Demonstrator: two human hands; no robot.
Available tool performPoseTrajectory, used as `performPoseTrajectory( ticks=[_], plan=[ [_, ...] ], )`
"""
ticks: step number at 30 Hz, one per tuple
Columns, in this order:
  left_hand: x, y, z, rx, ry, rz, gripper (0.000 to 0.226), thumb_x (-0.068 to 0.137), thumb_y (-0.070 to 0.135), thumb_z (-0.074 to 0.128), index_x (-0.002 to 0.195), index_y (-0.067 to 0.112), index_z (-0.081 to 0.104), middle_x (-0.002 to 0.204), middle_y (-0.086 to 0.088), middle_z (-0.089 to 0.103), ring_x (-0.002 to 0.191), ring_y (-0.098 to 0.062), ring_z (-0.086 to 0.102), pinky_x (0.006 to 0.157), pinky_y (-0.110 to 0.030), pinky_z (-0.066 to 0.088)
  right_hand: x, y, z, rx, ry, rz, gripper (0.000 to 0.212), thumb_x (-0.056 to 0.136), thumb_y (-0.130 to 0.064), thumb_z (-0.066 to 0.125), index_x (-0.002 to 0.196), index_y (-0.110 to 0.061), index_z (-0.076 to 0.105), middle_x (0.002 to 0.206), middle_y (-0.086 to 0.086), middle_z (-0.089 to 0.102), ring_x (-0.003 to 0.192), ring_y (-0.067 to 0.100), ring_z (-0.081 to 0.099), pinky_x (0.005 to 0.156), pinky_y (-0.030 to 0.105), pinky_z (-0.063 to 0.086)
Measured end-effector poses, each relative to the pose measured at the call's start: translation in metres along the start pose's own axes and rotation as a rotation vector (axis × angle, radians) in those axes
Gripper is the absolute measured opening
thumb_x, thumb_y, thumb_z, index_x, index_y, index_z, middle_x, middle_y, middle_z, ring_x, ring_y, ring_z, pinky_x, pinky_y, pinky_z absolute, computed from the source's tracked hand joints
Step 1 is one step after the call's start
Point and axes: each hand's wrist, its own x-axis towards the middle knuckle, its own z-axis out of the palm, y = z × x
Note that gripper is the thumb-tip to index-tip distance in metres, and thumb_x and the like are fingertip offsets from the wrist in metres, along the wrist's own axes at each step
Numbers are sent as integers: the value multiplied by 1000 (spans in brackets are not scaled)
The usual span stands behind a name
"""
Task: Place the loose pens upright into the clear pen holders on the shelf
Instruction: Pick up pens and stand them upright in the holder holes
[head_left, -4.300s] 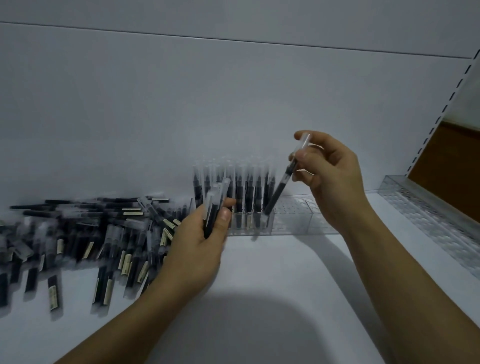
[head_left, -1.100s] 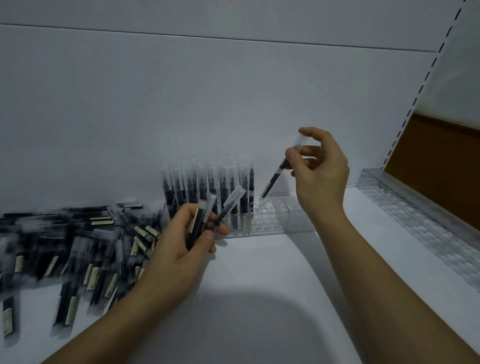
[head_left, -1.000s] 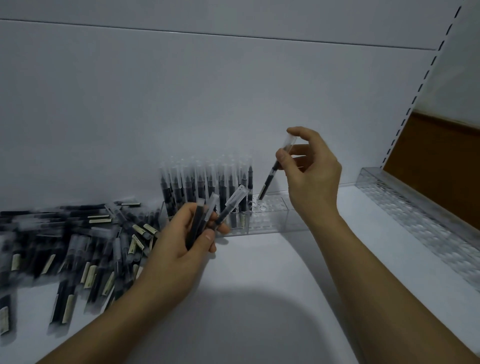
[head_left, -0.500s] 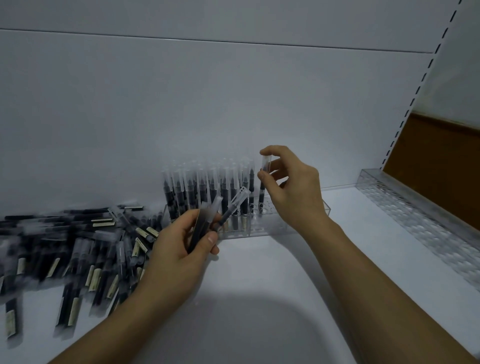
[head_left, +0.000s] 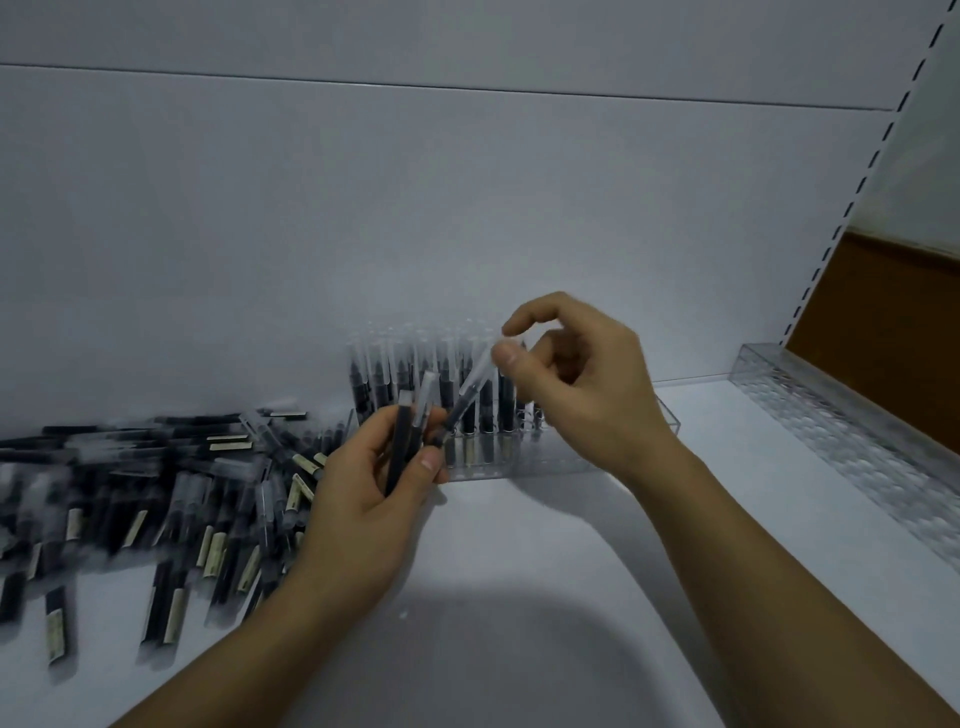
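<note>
My left hand (head_left: 363, 499) grips a small bunch of black pens (head_left: 402, 441) with clear caps, fanned upward in front of the clear pen holder (head_left: 519, 462). My right hand (head_left: 587, 395) pinches the clear cap end of the rightmost pen (head_left: 470, 395) of that bunch between thumb and forefinger. This pen slants up to the right and its lower end still sits in my left hand. Several pens (head_left: 415, 374) stand upright in the holder's left part, against the back wall. A large heap of loose pens (head_left: 156, 488) lies flat on the white shelf at the left.
A second clear holder (head_left: 857, 452) runs along the shelf's right side, below a slotted upright and a brown panel (head_left: 883, 327). The right end of the near holder (head_left: 667, 421) shows behind my right wrist. White back wall close behind.
My right hand set its pen upright into the holder, let go, and moved left to pinch a pen from the bunch. My left hand stayed in place.
</note>
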Motion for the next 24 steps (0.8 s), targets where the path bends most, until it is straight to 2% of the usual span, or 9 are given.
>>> performPoseTrajectory(
  ticks=[2,5,9,12,16,19,20,22,24],
  plan=[
    [0,0,-1,7,-4,19,29,97,2,58,109,27,66,89,6,73,83,-9,69,70,-15,52,-3,-1,8,41,-97,40,21,88,-27,81,102,-19,67,62,7,65,50,29,57,48,37,51],
    [-1,1,-1,2,-17,35,29,97,1,58,110,26,66,89,6,73,82,-8,69,69,-15,52,-4,-1,14,79,-120,67,24,86,-19,83,104,-19,68,70,9,69,56,35,63,56,46,59],
    [0,2,-3,-17,-24,57,30,97,1,57,111,26,65,94,7,74,86,-8,71,70,-14,53,-3,-1,12,127,-70,77,23,87,-13,82,104,-16,67,72,9,70,60,35,66,60,45,59],
    [0,0,-2,-26,-25,70,27,98,5,56,113,25,65,97,5,74,86,-12,71,71,-17,54,-2,-2,11,98,-27,71,25,85,-16,84,103,-15,66,69,5,68,58,27,66,59,39,59],
    [-1,-5,-2,-38,36,31,18,102,15,51,109,24,65,81,1,72,72,-12,68,61,-27,56,1,1,4,71,76,55,20,89,-7,75,103,-17,65,69,10,61,61,36,64,58,40,55],
    [0,-5,-4,-1,26,58,21,102,16,50,111,28,64,81,22,69,75,6,63,65,-11,49,5,4,-5,104,165,62,28,91,1,67,112,-16,62,70,11,57,62,38,64,60,40,58],
    [0,-5,-4,-2,2,63,22,102,15,50,114,26,64,75,25,65,68,7,60,62,-9,46,6,4,-7,115,192,64,31,91,3,66,116,-15,61,70,11,56,62,40,63,61,39,57],
    [0,-5,-4,-23,-64,51,22,103,13,48,113,24,64,66,20,54,56,1,47,55,-12,39,8,6,-12,141,251,77,34,92,5,63,119,-13,57,70,12,53,65,41,65,60,33,56],
    [-2,-5,-3,-83,-125,23,19,105,12,46,105,20,63,66,6,45,56,-8,38,52,-19,33,10,8,-19,165,317,93,33,92,7,61,120,-9,56,72,11,54,64,33,68,60,33,58]
  ],
)
